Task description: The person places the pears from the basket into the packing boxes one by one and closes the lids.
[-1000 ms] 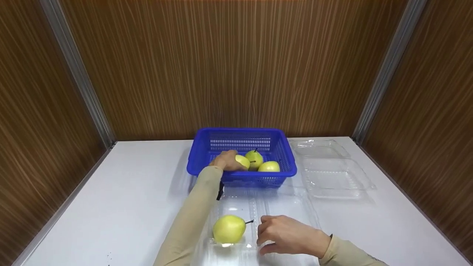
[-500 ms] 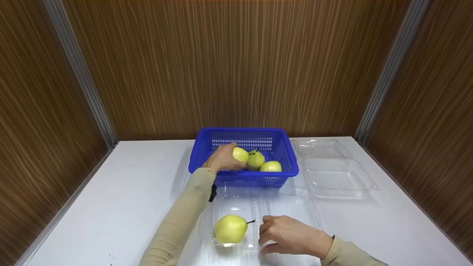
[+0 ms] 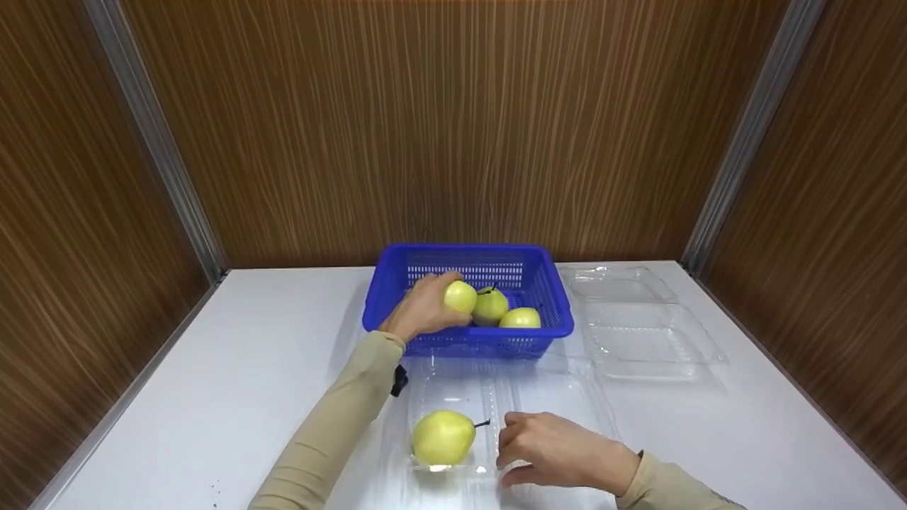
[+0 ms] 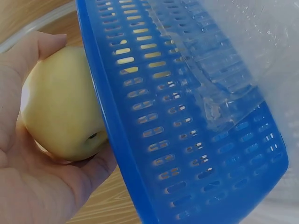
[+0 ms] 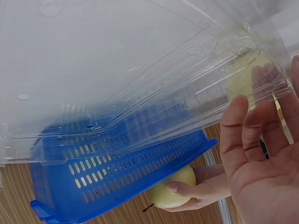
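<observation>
Head, left hand: the left hand is curling around a smooth, round, pale yellow-green pear, holding it inside the blue rectangular slotted plastic basket.
Head, beyond the left fingers: a greener pear with a dark stem and a pale yellow pear are sitting in the basket.
Head, right hand: the right hand is bending its fingers over an open, clear plastic container, thumb apart; whether it is gripping the plastic, I cannot tell.
Head, between the hands: a large yellow pear is lying in the container, just beside the right fingertips.
Head, beyond the right hand: two clear rectangular plastic trays are standing on the white tabletop.
Left wrist: thumb and fingers are spanning the held pear, close beside the basket's rim.
Right wrist: bent fingers are meeting the container's edge; the left hand is showing farther off, holding its pear.
</observation>
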`<state>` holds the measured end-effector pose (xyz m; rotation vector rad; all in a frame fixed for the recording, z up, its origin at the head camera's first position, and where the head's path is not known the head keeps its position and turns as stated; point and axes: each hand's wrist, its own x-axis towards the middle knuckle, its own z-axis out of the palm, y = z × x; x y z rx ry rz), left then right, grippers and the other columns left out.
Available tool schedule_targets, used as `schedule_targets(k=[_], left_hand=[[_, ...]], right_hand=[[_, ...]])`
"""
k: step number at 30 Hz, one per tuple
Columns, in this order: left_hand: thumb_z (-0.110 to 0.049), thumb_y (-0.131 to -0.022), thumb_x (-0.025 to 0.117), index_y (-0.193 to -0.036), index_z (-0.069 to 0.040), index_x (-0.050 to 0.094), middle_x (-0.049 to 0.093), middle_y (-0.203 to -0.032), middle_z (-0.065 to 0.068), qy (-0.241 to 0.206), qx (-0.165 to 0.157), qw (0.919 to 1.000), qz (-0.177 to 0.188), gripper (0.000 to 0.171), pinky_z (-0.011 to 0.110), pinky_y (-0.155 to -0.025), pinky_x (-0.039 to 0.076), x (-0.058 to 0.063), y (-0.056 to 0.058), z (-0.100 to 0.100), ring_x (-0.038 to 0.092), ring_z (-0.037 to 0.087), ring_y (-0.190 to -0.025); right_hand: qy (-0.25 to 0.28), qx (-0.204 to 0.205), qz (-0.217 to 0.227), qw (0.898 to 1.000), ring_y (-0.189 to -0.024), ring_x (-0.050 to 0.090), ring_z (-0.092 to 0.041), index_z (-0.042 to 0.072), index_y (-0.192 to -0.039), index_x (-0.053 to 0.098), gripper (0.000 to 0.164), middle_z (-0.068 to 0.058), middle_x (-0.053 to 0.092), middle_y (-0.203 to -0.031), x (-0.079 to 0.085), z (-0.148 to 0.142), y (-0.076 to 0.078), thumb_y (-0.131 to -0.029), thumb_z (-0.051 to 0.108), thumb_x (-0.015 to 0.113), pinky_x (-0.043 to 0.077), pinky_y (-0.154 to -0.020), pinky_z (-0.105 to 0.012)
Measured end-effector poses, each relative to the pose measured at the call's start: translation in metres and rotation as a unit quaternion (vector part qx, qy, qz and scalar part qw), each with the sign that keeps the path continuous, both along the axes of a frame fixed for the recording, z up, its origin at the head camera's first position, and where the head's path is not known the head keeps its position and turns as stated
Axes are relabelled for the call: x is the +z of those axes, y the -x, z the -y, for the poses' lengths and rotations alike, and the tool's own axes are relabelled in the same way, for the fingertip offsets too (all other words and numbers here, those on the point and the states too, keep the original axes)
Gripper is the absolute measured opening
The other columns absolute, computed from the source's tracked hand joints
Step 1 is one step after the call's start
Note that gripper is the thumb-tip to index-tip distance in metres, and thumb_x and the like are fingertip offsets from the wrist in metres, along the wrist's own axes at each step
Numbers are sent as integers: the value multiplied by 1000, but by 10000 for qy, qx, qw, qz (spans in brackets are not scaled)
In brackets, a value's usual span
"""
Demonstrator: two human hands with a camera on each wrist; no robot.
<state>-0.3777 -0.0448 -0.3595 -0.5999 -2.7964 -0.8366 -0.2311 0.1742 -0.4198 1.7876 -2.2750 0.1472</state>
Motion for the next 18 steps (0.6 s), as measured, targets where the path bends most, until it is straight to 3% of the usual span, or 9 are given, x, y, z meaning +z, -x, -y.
schedule_targets(k=[6, 18], left_hand=[[-38, -63, 72, -123, -23, 49, 52, -100, 0, -61, -93, 9995, -282, 66, 31, -68, 44, 2, -7, 0, 46, 15, -88], [-50, -67, 72, -126, -28, 45, 48, -103, -3, -247, -165, 9992, -265, 68, 32, -68, 44, -1, -21, 5, 47, 15, -88]], right_hand=[[84, 13, 45, 10000, -67, 40, -3, 23, -77, 69, 12, 15, 59, -74, -1, -2, -1, -75, 34, 69, 34, -60, -12], [156, -40, 124, 9998, -68, 39, -3, 22, -78, 68, 11, 14, 59, -74, -1, -6, -1, -76, 33, 69, 34, -61, -11]])
